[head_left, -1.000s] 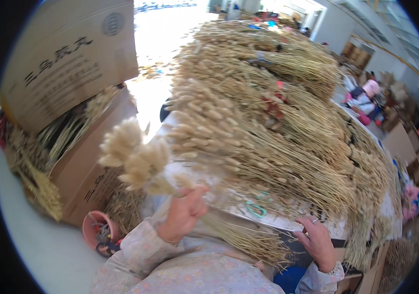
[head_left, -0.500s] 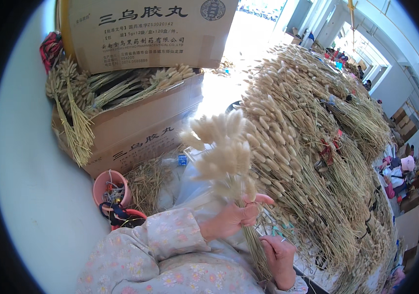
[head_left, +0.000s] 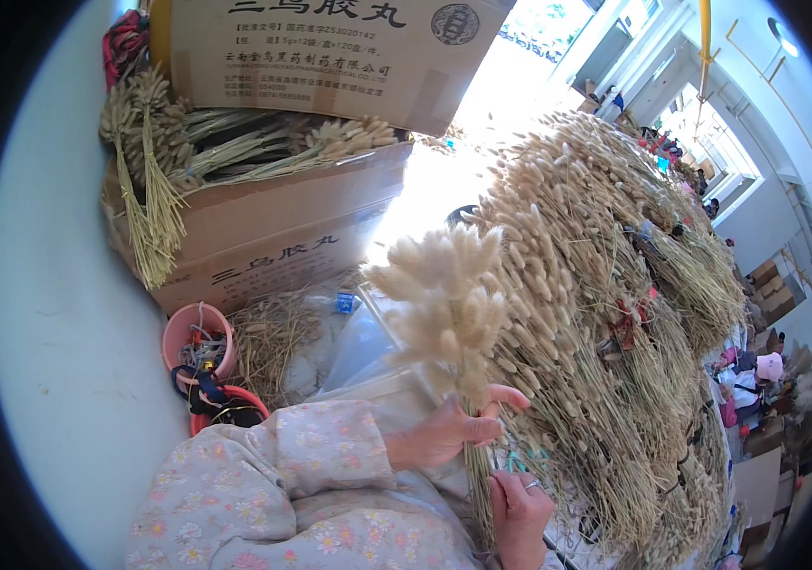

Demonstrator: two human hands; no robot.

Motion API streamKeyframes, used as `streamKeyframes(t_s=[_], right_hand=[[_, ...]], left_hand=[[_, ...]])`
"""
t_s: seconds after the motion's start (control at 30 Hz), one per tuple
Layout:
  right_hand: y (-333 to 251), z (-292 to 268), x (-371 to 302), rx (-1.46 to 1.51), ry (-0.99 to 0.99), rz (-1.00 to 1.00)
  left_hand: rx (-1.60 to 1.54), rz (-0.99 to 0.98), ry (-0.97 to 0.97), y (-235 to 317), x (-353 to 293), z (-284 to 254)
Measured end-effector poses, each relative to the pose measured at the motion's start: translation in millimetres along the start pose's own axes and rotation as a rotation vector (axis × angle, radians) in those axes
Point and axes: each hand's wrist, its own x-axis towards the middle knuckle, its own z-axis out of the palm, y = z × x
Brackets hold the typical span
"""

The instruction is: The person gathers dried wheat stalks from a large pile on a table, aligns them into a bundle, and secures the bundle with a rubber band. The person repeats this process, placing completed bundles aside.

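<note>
A bunch of dried bunny tail grass (head_left: 449,294) stands upright before me, its fluffy beige heads fanned out at the top. My left hand (head_left: 449,432) is closed round the stems just below the heads, with its index finger stretched out to the right. Lower down, my right hand (head_left: 520,513), wearing a ring, is curled closed against the stems (head_left: 479,489); its fingertips are partly hidden. To the right lies a big heap of the same grass (head_left: 605,351), heads toward the far left and stems toward me.
At the far left an open cardboard box (head_left: 283,228) holds grass bundles, some hanging over its edge. Below it stand a pink bucket (head_left: 174,332) with ties and a red container (head_left: 259,407). Loose straw (head_left: 273,347) lies beside them. Other people (head_left: 743,380) sit at the far right.
The view has shifted a little. My right hand sits slightly closer to the stems, and the bunch stands a bit more upright in my left hand.
</note>
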Motion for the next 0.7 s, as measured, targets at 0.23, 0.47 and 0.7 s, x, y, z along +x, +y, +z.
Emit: streamKeyframes(t_s=[0.23,0.47,0.7], right_hand=[[-11,-4,-4,-0.095,-0.079,0.055],[-13,8,2,-0.200,-0.063,-0.113],[20,1,-11,-0.114,-0.012,0.056]], left_hand=[[0.071,-0.049,0.083,2,0,8],[-0.167,-0.064,0.122,-1,-2,8],[-0.231,-0.036,0.153,2,-17,-21]])
